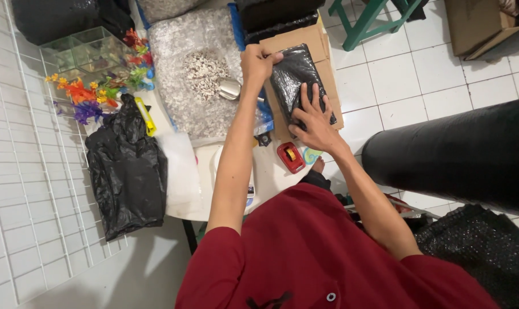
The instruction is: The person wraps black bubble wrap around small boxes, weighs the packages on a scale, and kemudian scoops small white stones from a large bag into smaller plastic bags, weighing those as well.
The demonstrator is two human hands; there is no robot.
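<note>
Head view, looking straight down: a black-wrapped parcel (298,86) lies on a flat cardboard box (305,48), its long axis running away from the person and tilted slightly to the right. The right hand (315,120) lies flat on the near end of the parcel, fingers spread, pressing it down — not closed round anything. The left hand (258,62) is at the parcel's far left corner, fingers pinched shut on the black wrap edge there; whether it also holds tape I cannot tell. So both hands touch the parcel, left at the far end, right at the near end. Just beside the right wrist sits a red tape dispenser (291,157) on the white tabletop (271,171). Left of the box, a clear bag of pale gravel (199,74) with a metal scoop (229,88) in it. Further left — a crumpled black plastic bag (126,166), colourful plastic plants (99,88), a small glass tank (82,51), a white wire grid (25,171). White tiled floor (408,80), a green stool (368,20) at the top.
</note>
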